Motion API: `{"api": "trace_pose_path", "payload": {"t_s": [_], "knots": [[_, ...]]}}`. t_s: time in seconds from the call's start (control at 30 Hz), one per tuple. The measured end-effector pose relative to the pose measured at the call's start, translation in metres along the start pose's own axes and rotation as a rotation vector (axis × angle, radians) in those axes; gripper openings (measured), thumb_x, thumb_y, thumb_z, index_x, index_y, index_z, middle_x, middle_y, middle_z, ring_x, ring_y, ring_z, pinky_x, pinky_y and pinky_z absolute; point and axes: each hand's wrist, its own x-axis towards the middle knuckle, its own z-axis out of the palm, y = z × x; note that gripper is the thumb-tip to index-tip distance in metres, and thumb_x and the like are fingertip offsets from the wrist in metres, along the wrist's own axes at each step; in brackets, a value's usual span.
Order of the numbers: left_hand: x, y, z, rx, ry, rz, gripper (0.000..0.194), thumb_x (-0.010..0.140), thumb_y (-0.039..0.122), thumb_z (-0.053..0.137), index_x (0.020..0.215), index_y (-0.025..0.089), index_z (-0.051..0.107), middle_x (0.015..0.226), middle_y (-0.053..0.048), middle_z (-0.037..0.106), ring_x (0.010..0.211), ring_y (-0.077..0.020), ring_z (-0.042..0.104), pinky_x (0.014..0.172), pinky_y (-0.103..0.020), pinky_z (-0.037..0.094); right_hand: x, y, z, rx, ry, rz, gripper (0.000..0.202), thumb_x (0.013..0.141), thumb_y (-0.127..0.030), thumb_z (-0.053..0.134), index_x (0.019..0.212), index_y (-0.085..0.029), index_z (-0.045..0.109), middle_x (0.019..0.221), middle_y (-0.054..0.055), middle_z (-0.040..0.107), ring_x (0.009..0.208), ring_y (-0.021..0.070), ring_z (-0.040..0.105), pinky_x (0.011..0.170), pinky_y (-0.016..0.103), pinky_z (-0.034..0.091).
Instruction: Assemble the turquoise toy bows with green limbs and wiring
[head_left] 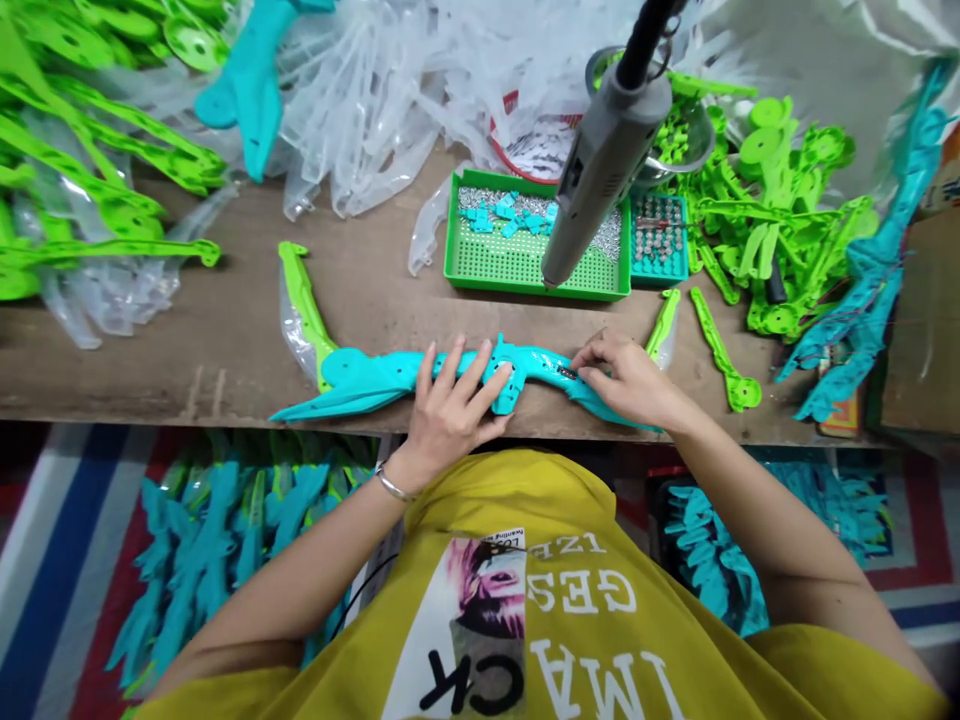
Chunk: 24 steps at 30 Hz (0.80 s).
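A long turquoise plastic part (375,382) lies across the front edge of the table, with a green arm (306,310) at its left end and a shorter green piece (663,325) near its right. My left hand (456,400) rests flat on its middle, fingers spread. My right hand (616,372) has thumb and fingertips pinched together at a small dark slot (567,372) in the turquoise part; whatever the fingertips hold is too small to make out. Above the table hangs a grey electric screwdriver (600,170), touched by neither hand.
Behind the part stand a green basket (540,288) with screws and small turquoise pieces, and a turquoise tray (660,272). Green parts (795,230) pile up right, more (82,160) left. A loose green arm (724,350) lies near the right hand. Clear plastic pieces (352,110) heap behind.
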Motion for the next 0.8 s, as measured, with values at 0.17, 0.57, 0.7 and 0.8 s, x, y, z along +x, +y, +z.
{"api": "trace_pose_path", "payload": {"t_s": [0.17, 0.57, 0.7, 0.8], "knots": [[-0.001, 0.000, 0.000, 0.014, -0.009, -0.008, 0.056, 0.095, 0.047, 0.064, 0.149, 0.035, 0.055, 0.163, -0.008, 0.046, 0.155, -0.0396, 0.035, 0.126, -0.069, 0.023, -0.002, -0.004, 0.012, -0.028, 0.051, 0.030, 0.023, 0.090, -0.016, 0.056, 0.092, -0.018, 0.078, 0.097, 0.009, 0.071, 0.100, 0.0245, 0.064, 0.095, 0.040, 0.049], [0.000, -0.001, 0.003, 0.055, 0.124, 0.097, 0.068, 0.092, 0.041, 0.071, 0.155, 0.029, 0.049, 0.159, -0.014, 0.050, 0.151, -0.0433, 0.040, 0.123, -0.067, 0.029, -0.007, -0.007, 0.013, 0.012, 0.041, 0.029, 0.023, 0.093, -0.015, 0.056, 0.093, -0.018, 0.079, 0.104, 0.011, 0.069, 0.107, 0.0265, 0.061, 0.099, 0.045, 0.046], [0.000, -0.002, 0.002, 0.067, 0.120, 0.110, 0.070, 0.091, 0.041, 0.071, 0.156, 0.028, 0.047, 0.159, -0.015, 0.050, 0.151, -0.0442, 0.040, 0.122, -0.068, 0.030, 0.011, -0.006, 0.000, 0.139, -0.093, 0.112, 0.015, 0.085, -0.013, 0.065, 0.093, -0.018, 0.077, 0.096, 0.006, 0.073, 0.091, 0.0203, 0.065, 0.087, 0.037, 0.051], [0.001, -0.001, -0.001, 0.058, 0.105, 0.109, 0.073, 0.091, 0.041, 0.071, 0.158, 0.029, 0.044, 0.159, -0.015, 0.049, 0.151, -0.0435, 0.040, 0.122, -0.067, 0.029, 0.025, -0.005, -0.007, 0.238, -0.170, 0.222, 0.016, 0.080, -0.011, 0.069, 0.095, -0.015, 0.073, 0.084, 0.004, 0.073, 0.075, 0.0158, 0.064, 0.071, 0.030, 0.051]]}}
